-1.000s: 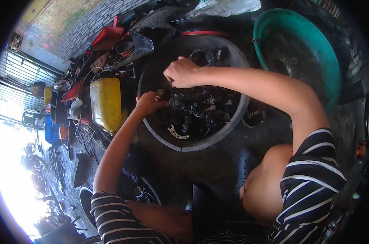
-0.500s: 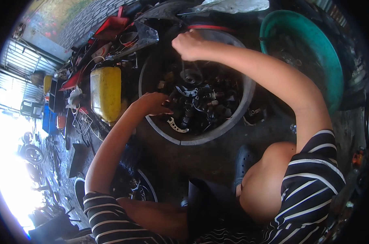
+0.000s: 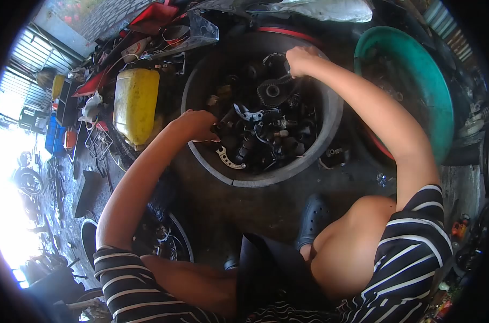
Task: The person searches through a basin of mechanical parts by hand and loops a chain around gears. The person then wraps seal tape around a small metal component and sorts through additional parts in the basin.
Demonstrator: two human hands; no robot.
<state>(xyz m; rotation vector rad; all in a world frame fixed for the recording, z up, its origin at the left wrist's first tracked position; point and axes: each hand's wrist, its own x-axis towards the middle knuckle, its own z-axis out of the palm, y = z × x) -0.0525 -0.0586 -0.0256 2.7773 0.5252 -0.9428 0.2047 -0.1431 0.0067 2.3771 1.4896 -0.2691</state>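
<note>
A round, dark basin (image 3: 244, 180) holds a heap of dark, greasy metal parts. At its far right side, my right hand (image 3: 305, 62) is closed on the arm of a dark toothed wheel (image 3: 274, 92), which hangs over the heap. My left hand (image 3: 197, 126) is over the basin's left rim, fingers curved and apart, close to dark parts; its fingertips are partly in shadow. Just below those fingers lies a curved, light metal piece with holes (image 3: 229, 158). A silvery bracket (image 3: 247, 113) rests mid-heap.
A green basin (image 3: 442, 91) stands to the right, and a yellow jerrycan (image 3: 137, 105) to the left. Red and black plastic panels (image 3: 153, 19) are piled behind. A second, smaller tub (image 3: 182, 237) with parts sits near my left leg. A small dark part (image 3: 334, 157) lies beside the basin.
My right hand has moved right with the toothed wheel, which now shows more sharply. My left hand has shifted slightly left and up. The whole view has shifted a little.
</note>
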